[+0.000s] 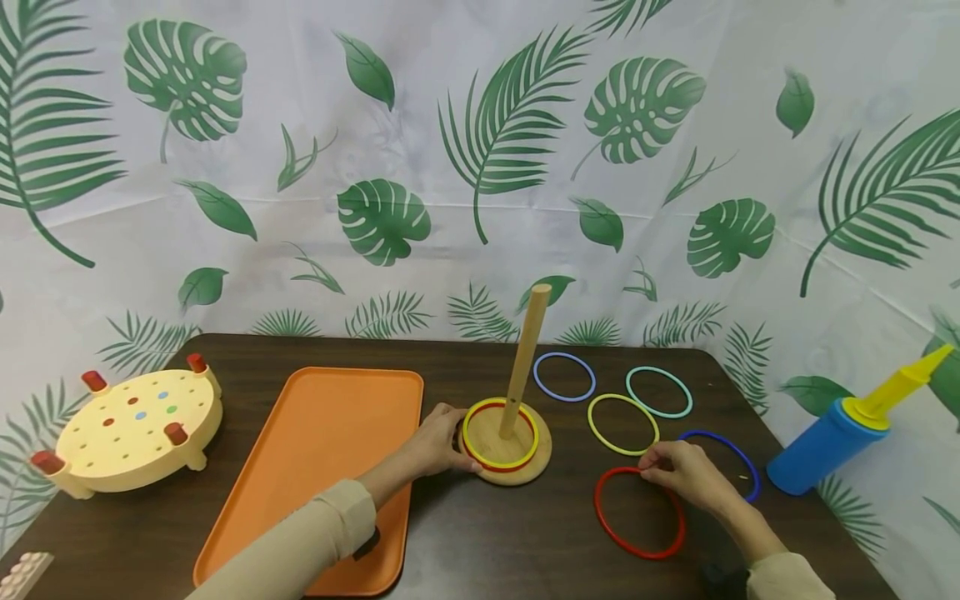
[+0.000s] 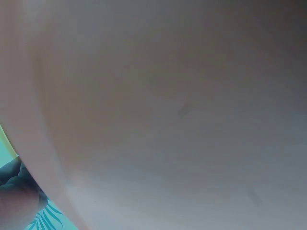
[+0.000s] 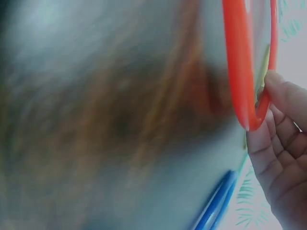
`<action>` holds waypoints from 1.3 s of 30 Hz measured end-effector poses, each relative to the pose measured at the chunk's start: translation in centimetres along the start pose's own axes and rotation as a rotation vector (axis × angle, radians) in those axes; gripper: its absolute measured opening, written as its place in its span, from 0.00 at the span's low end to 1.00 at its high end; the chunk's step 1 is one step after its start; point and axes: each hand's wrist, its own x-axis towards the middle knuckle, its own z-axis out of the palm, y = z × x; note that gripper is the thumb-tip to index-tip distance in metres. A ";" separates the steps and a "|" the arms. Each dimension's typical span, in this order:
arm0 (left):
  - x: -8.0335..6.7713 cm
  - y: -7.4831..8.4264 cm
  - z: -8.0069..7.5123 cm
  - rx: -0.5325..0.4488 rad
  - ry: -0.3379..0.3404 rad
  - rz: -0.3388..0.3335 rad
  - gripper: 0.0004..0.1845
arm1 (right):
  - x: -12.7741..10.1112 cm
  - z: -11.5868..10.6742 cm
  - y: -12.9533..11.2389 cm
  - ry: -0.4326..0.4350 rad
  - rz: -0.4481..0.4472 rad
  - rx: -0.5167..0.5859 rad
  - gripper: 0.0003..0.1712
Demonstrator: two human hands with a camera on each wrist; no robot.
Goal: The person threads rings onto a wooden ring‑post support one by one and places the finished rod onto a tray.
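A wooden peg stand sits mid-table with an upright peg; a yellow ring and a red one under it lie on its base. My left hand holds the base's left edge. My right hand pinches the top rim of a red ring lying flat on the table. In the right wrist view my fingers grip that red ring. Loose yellow, teal, light blue and dark blue rings lie nearby. The left wrist view is a blur.
An orange tray lies left of the stand. A cream round pegboard with red posts stands at the far left. A blue and yellow pump lies off the right edge. A leaf-print backdrop hangs behind the dark table.
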 end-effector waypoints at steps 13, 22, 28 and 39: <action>-0.2 0.1 0.0 0.000 -0.006 -0.006 0.44 | 2.3 -2.4 -3.6 0.148 0.103 0.078 0.02; -0.1 0.0 0.1 0.008 0.012 0.018 0.44 | 5.0 -4.4 -7.9 0.348 0.077 0.188 0.04; -0.1 0.0 0.2 0.007 0.001 -0.003 0.44 | 6.5 -5.5 -10.6 0.443 0.114 0.292 0.10; -0.1 -0.1 0.2 0.005 0.004 0.011 0.44 | 9.5 -7.1 -15.2 0.554 0.155 0.663 0.02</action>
